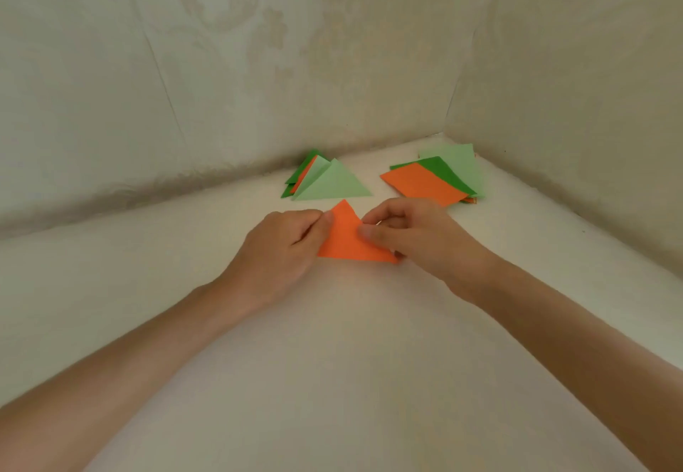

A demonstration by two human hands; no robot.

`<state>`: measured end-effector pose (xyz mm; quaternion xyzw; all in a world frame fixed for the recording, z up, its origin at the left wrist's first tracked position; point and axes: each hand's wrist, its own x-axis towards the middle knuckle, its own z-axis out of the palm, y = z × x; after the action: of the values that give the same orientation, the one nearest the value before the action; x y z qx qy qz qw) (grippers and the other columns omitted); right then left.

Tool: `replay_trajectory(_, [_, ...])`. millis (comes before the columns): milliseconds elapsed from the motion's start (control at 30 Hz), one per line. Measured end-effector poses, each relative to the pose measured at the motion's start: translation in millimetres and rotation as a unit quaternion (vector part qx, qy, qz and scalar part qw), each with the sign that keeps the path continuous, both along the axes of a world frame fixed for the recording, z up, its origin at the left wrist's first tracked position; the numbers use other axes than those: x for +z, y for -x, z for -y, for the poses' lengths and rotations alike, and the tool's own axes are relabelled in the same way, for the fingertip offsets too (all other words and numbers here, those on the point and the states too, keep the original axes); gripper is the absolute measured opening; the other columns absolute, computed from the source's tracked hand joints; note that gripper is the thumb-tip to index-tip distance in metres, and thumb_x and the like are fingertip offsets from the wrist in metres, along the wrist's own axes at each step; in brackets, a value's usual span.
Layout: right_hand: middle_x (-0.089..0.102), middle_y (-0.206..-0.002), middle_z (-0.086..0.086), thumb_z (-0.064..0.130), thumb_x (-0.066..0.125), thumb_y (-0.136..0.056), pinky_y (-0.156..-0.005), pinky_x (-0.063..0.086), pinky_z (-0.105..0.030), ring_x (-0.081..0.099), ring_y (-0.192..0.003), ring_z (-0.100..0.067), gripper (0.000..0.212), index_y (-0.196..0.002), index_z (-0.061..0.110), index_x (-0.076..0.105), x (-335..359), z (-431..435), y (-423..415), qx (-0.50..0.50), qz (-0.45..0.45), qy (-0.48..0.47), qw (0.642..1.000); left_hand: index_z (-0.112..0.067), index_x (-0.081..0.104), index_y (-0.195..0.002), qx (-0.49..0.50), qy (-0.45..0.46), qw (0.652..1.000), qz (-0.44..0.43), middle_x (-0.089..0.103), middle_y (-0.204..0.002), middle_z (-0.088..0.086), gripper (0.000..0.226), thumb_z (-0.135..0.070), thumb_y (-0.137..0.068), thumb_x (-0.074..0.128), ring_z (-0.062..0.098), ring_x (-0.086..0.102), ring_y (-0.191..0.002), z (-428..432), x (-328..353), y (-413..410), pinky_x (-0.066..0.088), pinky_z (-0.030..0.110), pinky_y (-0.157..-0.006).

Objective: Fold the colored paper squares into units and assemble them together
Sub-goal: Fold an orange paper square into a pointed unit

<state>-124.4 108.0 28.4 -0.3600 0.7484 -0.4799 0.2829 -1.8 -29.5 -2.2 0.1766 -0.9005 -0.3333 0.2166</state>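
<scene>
Tabletop: my forearms reach in over the near part of the white tabletop point(332, 360) toward its middle.
Left hand: my left hand point(284, 246) has its fingers curled, and the thumb and fingertips pinch the left slope of the orange folded paper triangle point(347, 240).
Right hand: my right hand point(417, 238) pinches the triangle's right slope between thumb and forefinger. The other fingers curl behind it, over the lower right corner.
Triangle: it sits at the middle of the tabletop with its point toward the far edge and its long side toward me. I cannot tell whether it lies flat or is lifted a little.
Step in hand: I judge I am mid-fold on one orange unit, firming a crease or about to open a flap.
Next move: it calls for matching the edges exactly and pressing the crease sharp, then setting the unit with the others.
Folded heap: just beyond the point is a heap of folded paper triangles point(325, 181), pale green on top of dark green and orange, close to the far edge.
Unfolded stack: toward the far right corner is a stack of flat paper squares point(425, 183), orange over dark green over pale green. Many remain, so assembly looks a long way off.
Walls: pale patterned walls point(258, 64) meet behind that corner.
</scene>
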Motion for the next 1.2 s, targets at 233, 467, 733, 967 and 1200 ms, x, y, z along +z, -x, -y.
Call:
replay_trajectory(233, [0.053,-0.064,0.005,0.011,0.063,-0.086,-0.054,0.035,-0.018,0.047,-0.058,-0.006,0.004,-0.084,0.014,0.065,-18.0,66.6,40.7,-0.094,-0.172,0.04,0.98,-0.02,0.056,-0.101,0.147,0.145,0.978,0.027,0.061,-0.085,-0.001,0.021,-0.039,-0.094,0.049,0.027,0.058,-0.087,36.7,3.6,33.4,0.038,0.034,-0.066])
replay_trajectory(467, [0.066,-0.09,-0.007,0.019,0.056,-0.09,-0.079,0.044,-0.036,0.055,-0.096,-0.027,0.013,-0.096,0.013,0.065,-31.1,94.4,46.4,-0.128,-0.322,-0.028,0.938,-0.019,0.049,-0.111,0.203,0.23,0.947,0.097,0.065,-0.1,0.006,0.03,-0.044,-0.095,0.045,0.031,0.06,-0.097,46.7,-4.5,45.2,0.035,0.033,-0.066])
replay_trajectory(733, [0.048,-0.117,-0.009,0.026,0.05,-0.093,-0.088,0.031,-0.035,0.04,-0.113,-0.029,0.025,-0.115,0.015,0.054,-28.5,87.4,57.9,-0.061,-0.528,-0.142,0.835,-0.016,0.068,-0.097,0.049,0.273,0.961,-0.019,0.062,-0.093,0.006,0.018,-0.013,-0.087,0.052,0.031,0.059,-0.085,67.2,-13.7,31.8,0.043,0.033,-0.066])
replay_trajectory(967, [0.069,-0.09,-0.006,0.013,0.03,-0.075,-0.068,0.048,-0.033,0.063,-0.078,-0.029,0.049,-0.097,0.013,0.073,-25.8,55.6,59.0,0.152,-0.659,-0.033,0.736,-0.021,0.071,-0.107,-0.009,0.34,0.938,0.062,0.066,-0.105,-0.004,0.053,-0.032,-0.08,0.027,0.028,0.057,-0.095,60.6,-7.1,21.4,0.028,0.031,-0.076])
replay_trajectory(1200, [0.072,-0.09,0.0,0.003,0.03,-0.066,-0.071,0.045,-0.033,0.063,-0.08,-0.029,0.053,-0.089,0.015,0.076,-23.6,44.7,66.4,0.126,-0.681,-0.065,0.718,-0.036,0.045,-0.137,0.018,0.198,0.968,0.153,0.046,-0.136,-0.026,0.081,-0.064,-0.071,0.006,0.007,0.033,-0.127,56.6,-7.8,1.7,0.013,0.018,-0.095])
